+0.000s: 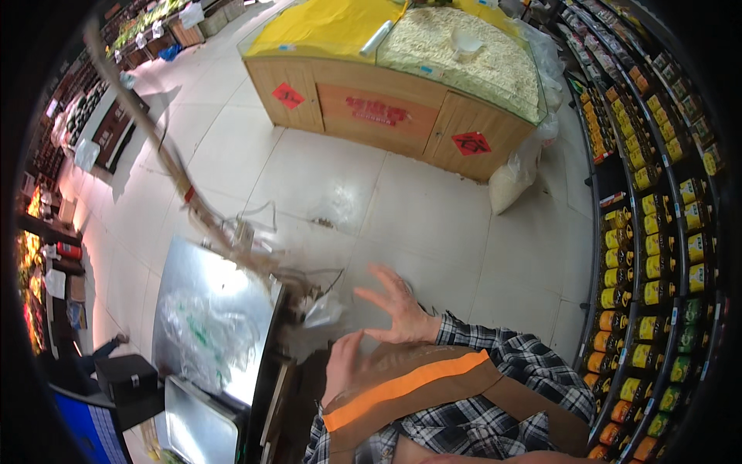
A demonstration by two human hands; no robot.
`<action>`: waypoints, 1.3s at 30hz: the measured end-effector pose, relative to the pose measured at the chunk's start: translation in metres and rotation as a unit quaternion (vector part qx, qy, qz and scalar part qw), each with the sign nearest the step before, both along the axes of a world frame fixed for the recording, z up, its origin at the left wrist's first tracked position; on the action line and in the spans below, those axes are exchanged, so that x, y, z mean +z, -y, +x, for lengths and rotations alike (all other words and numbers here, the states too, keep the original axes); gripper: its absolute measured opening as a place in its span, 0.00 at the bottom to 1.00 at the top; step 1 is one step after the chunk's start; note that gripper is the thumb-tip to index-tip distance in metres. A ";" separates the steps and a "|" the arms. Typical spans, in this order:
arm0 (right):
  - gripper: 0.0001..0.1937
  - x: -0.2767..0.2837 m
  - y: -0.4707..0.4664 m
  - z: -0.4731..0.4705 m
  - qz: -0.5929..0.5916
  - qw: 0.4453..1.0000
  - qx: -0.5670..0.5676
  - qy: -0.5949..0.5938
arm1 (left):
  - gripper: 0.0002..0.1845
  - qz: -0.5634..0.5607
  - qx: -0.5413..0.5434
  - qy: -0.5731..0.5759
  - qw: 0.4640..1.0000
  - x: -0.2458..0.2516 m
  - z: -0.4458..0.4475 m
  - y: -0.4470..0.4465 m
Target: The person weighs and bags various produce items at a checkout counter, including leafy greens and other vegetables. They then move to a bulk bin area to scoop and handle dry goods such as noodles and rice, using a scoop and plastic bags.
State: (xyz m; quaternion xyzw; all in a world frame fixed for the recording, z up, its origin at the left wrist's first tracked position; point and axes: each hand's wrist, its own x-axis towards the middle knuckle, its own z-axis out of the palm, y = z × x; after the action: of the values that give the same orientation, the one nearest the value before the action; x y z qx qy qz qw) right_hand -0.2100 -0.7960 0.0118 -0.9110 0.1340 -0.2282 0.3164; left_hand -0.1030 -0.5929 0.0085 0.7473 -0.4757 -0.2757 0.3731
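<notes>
My right hand [399, 307] is raised in front of the brown apron [406, 383] with its orange stripe. Its fingers are spread and nothing is in them. Lower and to the left is my left hand [345, 365], blurred and seen edge-on, close to the apron; its palm side is partly hidden. Left of both hands stands a steel-topped counter [232, 313]. Crumpled clear plastic bags [203, 336] with green print lie on it. A weighing scale with a metal pan [200, 426] sits at its near end.
A pole [156, 133] with wires rises beside the counter. Beyond the tiled floor, a wooden display bin [377, 110] holds pale loose grain [429, 46] and a scoop [465, 42]. A filled plastic sack [513, 180] leans there. Shelves of bottles [649, 267] line the right.
</notes>
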 end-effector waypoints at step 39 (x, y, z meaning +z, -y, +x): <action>0.07 -0.022 0.459 0.087 0.135 0.941 -0.304 0.059 | 0.27 -0.054 0.014 -0.055 0.997 -0.015 0.228 0.484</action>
State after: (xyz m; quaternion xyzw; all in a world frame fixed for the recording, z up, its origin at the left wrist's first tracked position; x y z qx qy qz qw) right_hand -0.1226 -1.2552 -0.0106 -0.7603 0.4153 -0.3472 0.3591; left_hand 0.1247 -1.0771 -0.0065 0.7160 -0.4583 -0.2851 0.4428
